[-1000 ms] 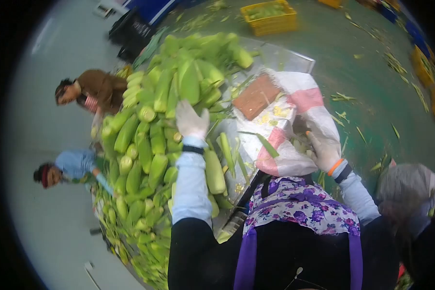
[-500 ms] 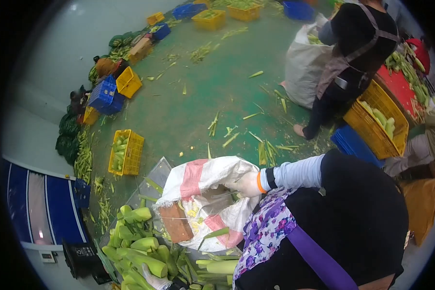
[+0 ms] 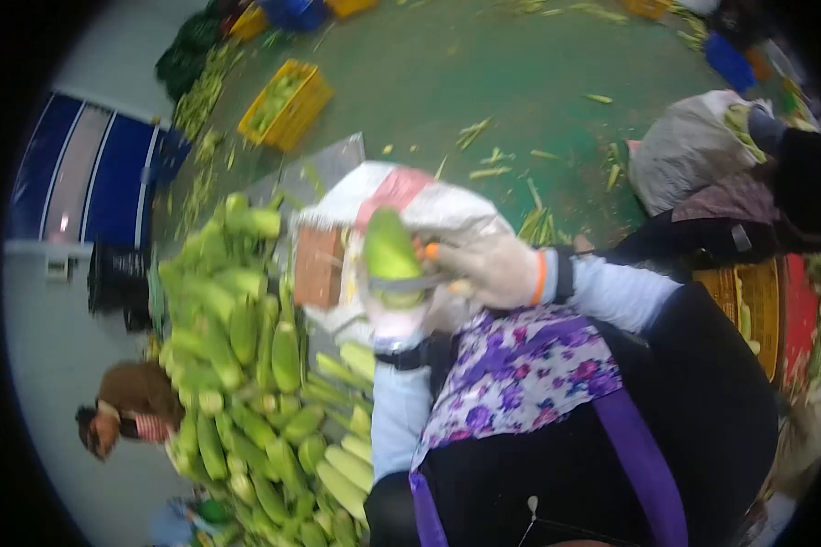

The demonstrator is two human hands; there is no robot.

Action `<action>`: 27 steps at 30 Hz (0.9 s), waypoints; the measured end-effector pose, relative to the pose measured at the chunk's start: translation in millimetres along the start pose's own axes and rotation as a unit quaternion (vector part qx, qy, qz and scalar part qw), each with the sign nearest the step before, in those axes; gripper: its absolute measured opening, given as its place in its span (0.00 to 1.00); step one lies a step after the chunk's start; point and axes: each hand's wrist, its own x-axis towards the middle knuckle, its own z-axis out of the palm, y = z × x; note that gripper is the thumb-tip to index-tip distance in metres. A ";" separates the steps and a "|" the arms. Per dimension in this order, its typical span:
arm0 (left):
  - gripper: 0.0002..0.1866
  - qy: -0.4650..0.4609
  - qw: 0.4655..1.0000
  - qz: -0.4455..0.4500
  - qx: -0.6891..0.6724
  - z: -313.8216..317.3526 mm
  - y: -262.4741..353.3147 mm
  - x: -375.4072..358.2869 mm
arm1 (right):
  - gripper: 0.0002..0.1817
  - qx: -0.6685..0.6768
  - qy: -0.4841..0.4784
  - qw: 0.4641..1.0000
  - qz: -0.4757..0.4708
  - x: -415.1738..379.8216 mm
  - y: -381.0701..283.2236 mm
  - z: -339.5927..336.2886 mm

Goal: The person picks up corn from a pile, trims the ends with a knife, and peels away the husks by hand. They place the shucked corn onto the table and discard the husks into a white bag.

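My left hand [image 3: 398, 321], in a white glove, is closed round the lower end of a green ear of corn [image 3: 389, 242], which stands nearly upright before me. My right hand [image 3: 500, 270], gloved too, is closed on a knife. Across the base of the ear lies its grey blade [image 3: 401, 284], blurred by motion; a bit of orange shows by the fingers. Under both hands spreads an open white sack [image 3: 360, 191] with a red stripe. On the sack's left edge rests a reddish-brown brick [image 3: 317, 267]. Left of it is a large pile of corn ears [image 3: 233, 337].
A yellow crate [image 3: 292, 105] of ears stands on the green floor, with scattered leaves beyond. To the right a person [image 3: 798, 187] bends by a big white sack [image 3: 689, 150]. At the left another person [image 3: 137, 401] is by the pile. Paler ears [image 3: 347, 479] lie near my apron.
My left hand has come from the pile with an ear of corn to over the sack. My right hand has lifted out of the sack mouth, with the knife now showing. The view has turned left.
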 end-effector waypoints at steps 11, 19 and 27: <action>0.33 0.094 0.990 -0.001 0.104 47.1 -62.2 10.3 | 0.36 -0.044 0.068 0.994 -0.079 -19.3 16.8 -24.9; 0.36 0.149 0.984 0.024 0.093 60.3 -61.6 -4.2 | 0.40 -0.029 -0.036 0.999 0.021 -6.0 20.7 -9.4; 0.38 0.043 0.974 -0.003 0.221 4.7 -10.1 -72.4 | 0.29 0.113 0.179 0.970 0.123 29.4 82.4 -16.5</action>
